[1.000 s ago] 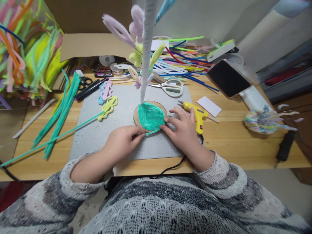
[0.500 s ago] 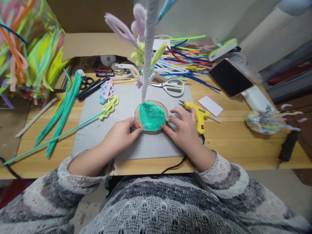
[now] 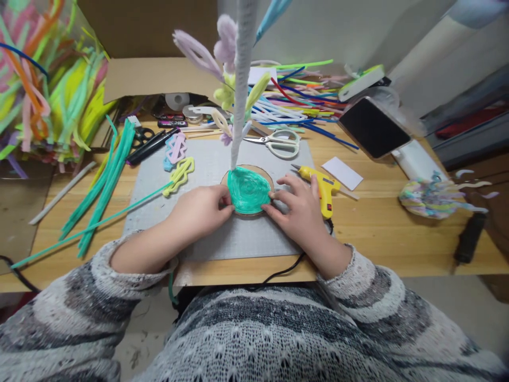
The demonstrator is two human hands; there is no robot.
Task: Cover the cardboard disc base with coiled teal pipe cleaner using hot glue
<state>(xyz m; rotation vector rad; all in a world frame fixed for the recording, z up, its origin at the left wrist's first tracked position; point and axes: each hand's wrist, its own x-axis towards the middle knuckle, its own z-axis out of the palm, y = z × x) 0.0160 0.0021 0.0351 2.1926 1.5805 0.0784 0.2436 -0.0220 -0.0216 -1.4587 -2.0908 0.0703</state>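
Observation:
A round brown base (image 3: 264,171) carries a coiled patch of green pipe cleaner (image 3: 249,190). From its back left edge rises a white wrapped stem (image 3: 240,79) with lilac, yellow and blue fuzzy shapes on it. My left hand (image 3: 204,209) is closed at the base's lower left edge, thumb and fingertips pinched on the green pipe cleaner's edge; a green tail hangs below the wrist. My right hand (image 3: 296,207) rests at the right edge, fingers apart and bent, thumb and index fingertips touching the rim of the base.
A grey mat (image 3: 254,241) lies under the base. Yellow glue gun (image 3: 324,188) and white scissors (image 3: 282,143) are close by on the right. Green pipe cleaners (image 3: 105,185), a black pen (image 3: 153,146) and zigzag pieces (image 3: 178,175) lie left. A phone (image 3: 374,127) is at back right.
My left hand has turned slightly, its wrist and knuckles a little higher, fingertips still at the base's lower left. The right hand has hardly moved. The view has shifted slightly.

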